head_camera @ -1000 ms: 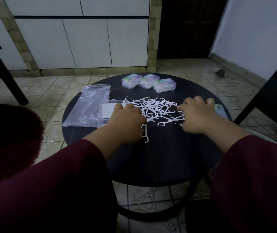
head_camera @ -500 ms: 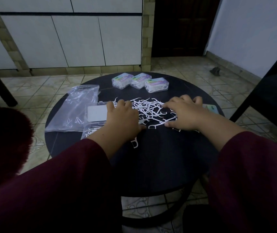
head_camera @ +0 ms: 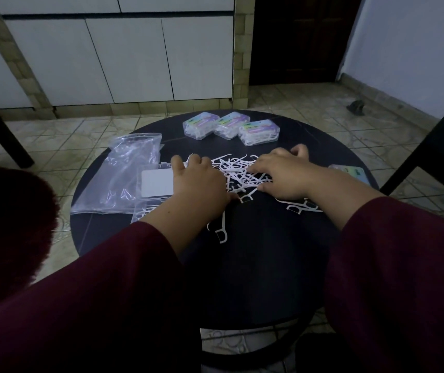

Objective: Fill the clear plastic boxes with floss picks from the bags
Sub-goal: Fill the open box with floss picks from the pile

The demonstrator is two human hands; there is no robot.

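White floss picks (head_camera: 238, 173) lie heaped mid-table, strays nearer. The left hand (head_camera: 199, 184) and right hand (head_camera: 282, 175) press in from either side; fingers look curled, but whether they clamp anything I cannot tell. Gathering seems under way; next, lift a bunch into the open box (head_camera: 157, 183). Beyond stand three filled boxes (head_camera: 231, 127).

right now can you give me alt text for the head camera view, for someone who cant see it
Two hands, the left hand and the right hand, rest on a pile of white floss picks on a round dark table. Three filled clear boxes sit at the far edge, a plastic bag at left.
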